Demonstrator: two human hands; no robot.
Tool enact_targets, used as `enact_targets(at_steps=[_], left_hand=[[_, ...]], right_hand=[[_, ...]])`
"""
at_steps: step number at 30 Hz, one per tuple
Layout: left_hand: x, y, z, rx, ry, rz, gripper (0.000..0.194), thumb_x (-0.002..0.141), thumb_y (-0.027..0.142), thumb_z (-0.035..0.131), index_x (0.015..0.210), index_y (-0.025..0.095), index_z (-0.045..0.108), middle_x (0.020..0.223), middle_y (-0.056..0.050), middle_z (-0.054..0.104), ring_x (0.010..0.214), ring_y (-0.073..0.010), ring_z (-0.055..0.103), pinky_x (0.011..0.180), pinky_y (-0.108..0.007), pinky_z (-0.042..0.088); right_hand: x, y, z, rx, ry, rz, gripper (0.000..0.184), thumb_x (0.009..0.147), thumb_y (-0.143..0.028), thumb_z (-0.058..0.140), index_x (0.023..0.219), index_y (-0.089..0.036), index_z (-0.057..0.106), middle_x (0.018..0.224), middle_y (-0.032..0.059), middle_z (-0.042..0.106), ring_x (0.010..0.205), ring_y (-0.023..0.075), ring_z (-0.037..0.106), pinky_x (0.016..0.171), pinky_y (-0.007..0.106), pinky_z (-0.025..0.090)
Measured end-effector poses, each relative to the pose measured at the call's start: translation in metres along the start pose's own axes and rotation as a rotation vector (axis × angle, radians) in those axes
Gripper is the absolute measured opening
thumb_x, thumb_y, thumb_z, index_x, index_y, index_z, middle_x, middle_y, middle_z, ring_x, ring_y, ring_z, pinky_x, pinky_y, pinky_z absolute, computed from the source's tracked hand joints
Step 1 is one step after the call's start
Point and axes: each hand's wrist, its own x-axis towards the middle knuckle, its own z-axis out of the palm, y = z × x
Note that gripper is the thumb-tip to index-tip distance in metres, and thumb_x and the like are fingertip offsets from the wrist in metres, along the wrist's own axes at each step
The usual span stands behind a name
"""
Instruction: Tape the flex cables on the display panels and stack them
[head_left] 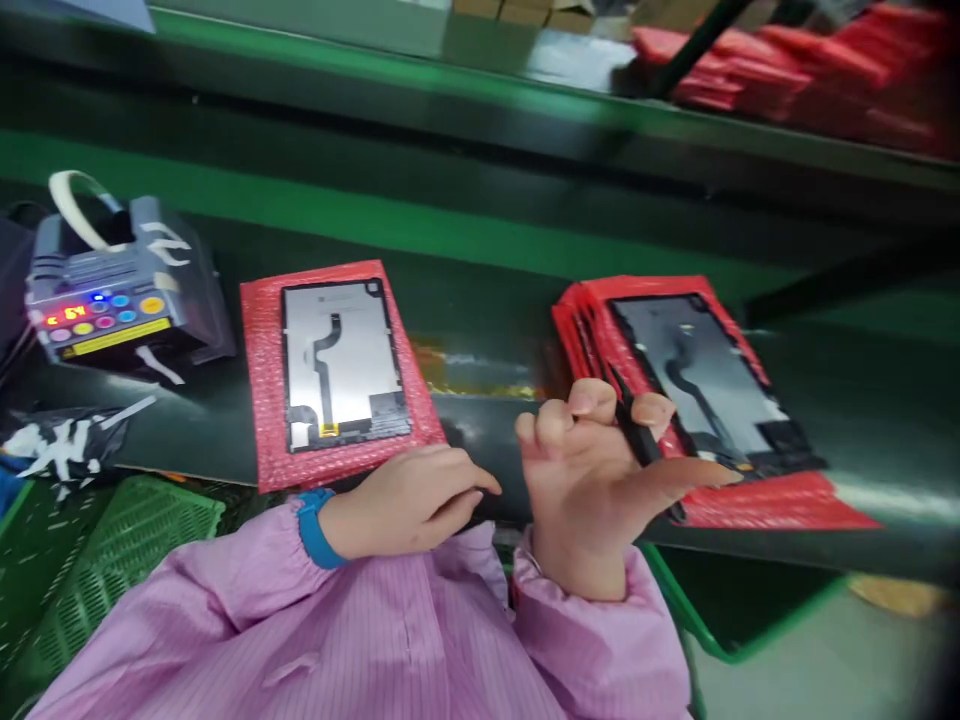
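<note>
My left hand (416,500) rests by the near edge of a red bubble-wrap sheet (262,400), fingers loosely curled and holding nothing I can see. On that sheet lies a display panel (341,360), back side up, with a black flex cable. My right hand (600,470) is raised palm up with a thin black stylus-like tool (637,430) pinched between its fingers. Just right of it a second panel (712,385) lies on a stack of red bubble-wrap sheets (780,500).
A grey tape dispenser (120,290) with lit coloured buttons stands at the left. Green mesh baskets (112,540) sit below the bench's front edge. A green-edged shelf (450,90) runs across the back, with more red packs (787,60) at the upper right.
</note>
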Motion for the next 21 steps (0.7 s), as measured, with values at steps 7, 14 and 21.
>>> enact_targets(at_steps=[7, 14, 21], left_hand=[[0.035, 0.008, 0.04, -0.067, -0.07, 0.035, 0.025, 0.102, 0.016, 0.045, 0.11, 0.018, 0.068, 0.099, -0.006, 0.076, 0.094, -0.0179, 0.07, 0.087, -0.03, 0.056], [0.049, 0.013, 0.057, -0.064, -0.141, -0.009, 0.025, 0.102, 0.016, 0.045, 0.11, 0.018, 0.069, 0.101, -0.006, 0.076, 0.094, -0.0166, 0.071, 0.088, -0.029, 0.056], [0.063, 0.017, 0.067, -0.082, -0.196, -0.004, 0.025, 0.103, 0.016, 0.044, 0.11, 0.017, 0.069, 0.1, -0.006, 0.076, 0.094, -0.0169, 0.072, 0.089, -0.03, 0.056]], right_hand=[[-0.008, -0.007, -0.049, -0.113, 0.086, -0.212, 0.05, 0.093, -0.081, 0.042, 0.093, -0.033, 0.027, 0.09, -0.0025, 0.041, 0.051, 0.0128, 0.039, 0.047, 0.028, 0.037], [-0.009, -0.015, -0.083, 0.067, 0.149, -0.235, 0.051, 0.09, -0.076, 0.057, 0.09, -0.032, 0.031, 0.093, -0.0026, 0.045, 0.056, 0.0137, 0.046, 0.047, 0.027, 0.04], [-0.014, -0.021, -0.092, 0.124, 0.194, -0.185, 0.045, 0.093, -0.074, 0.053, 0.091, -0.032, 0.035, 0.094, -0.0015, 0.048, 0.058, 0.0147, 0.046, 0.047, 0.029, 0.039]])
